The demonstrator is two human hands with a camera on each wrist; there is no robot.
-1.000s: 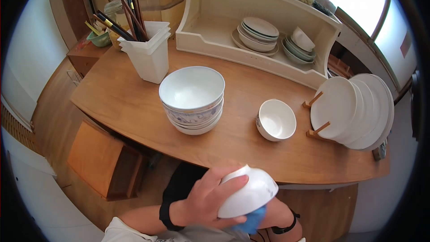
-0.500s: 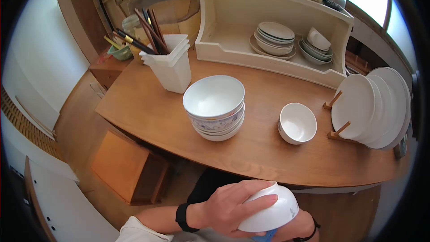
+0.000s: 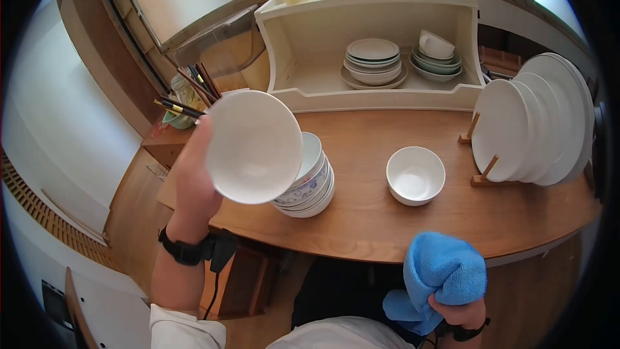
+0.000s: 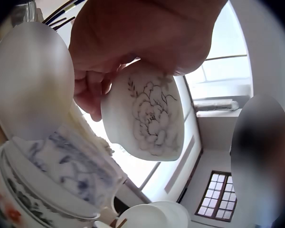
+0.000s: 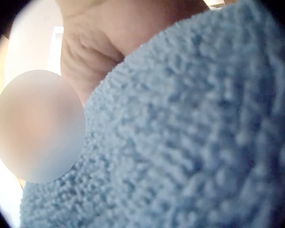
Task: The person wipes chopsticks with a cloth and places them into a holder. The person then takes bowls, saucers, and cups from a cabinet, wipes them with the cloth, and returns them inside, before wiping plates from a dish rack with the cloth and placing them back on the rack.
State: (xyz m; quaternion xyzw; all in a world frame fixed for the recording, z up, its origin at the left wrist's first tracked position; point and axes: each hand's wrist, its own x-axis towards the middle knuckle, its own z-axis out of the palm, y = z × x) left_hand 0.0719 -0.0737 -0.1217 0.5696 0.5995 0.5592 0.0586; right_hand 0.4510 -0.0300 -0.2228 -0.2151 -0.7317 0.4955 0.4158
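Note:
My left hand [image 3: 197, 174] grips a white bowl [image 3: 255, 148] by its side, raised in front of the stacked bowls [image 3: 313, 190], with its inside facing the head camera. A grey flower drawing shows on the outside of this bowl [image 4: 154, 114] in the left wrist view. Low at the front right, my right hand [image 3: 460, 312] holds a bunched blue cloth [image 3: 445, 271]. That cloth [image 5: 190, 123] fills most of the right wrist view and hides the fingers. A single white bowl [image 3: 416, 178] stands upright on the table, right of the stack.
The wooden table [image 3: 361, 226] carries a rack of upright white plates [image 3: 504, 132] at right. Behind is a cream shelf [image 3: 381, 100] with stacked plates [image 3: 372, 48] and small bowls [image 3: 436, 64]. Chopsticks [image 3: 200, 84] poke out behind the raised bowl. A wooden stool [image 3: 248, 284] stands below the front edge.
My left hand has lifted the bowl from over the lap up and left towards the stack, turning its inside into view. The right hand with the cloth now shows apart from the bowl.

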